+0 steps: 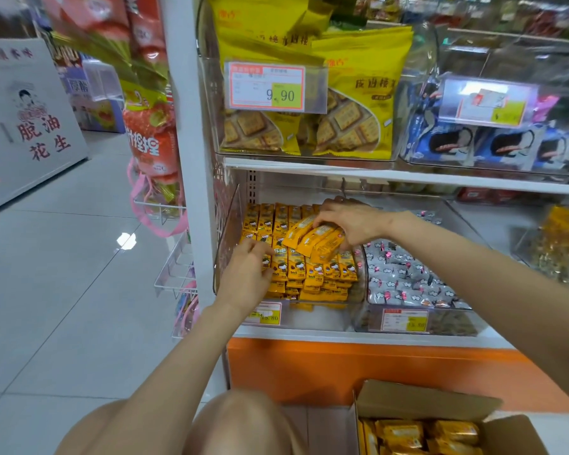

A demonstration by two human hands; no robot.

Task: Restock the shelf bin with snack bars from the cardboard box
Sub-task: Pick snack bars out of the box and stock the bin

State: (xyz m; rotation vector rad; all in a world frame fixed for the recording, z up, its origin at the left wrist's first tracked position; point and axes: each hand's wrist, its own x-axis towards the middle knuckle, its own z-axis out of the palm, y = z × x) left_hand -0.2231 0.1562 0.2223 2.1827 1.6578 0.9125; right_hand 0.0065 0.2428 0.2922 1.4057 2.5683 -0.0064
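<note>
Snack bars [319, 241] are gripped in the right hand [352, 224] over the nearly full shelf bin [225, 231]; whether anything is held by the left hand [247, 274] cannot be told; more are left in the cardboard box [424, 402] below the hands

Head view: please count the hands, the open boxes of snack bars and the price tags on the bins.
Hands: 2 (left hand, right hand holding snack bars)
Open cardboard box: 1
Price tags: 4
Total: 7

"9.90" on upper price tag [266, 87], "脆油花生" on grey stand [30, 126], lower tag [404, 320] perhaps "15.80"
</note>
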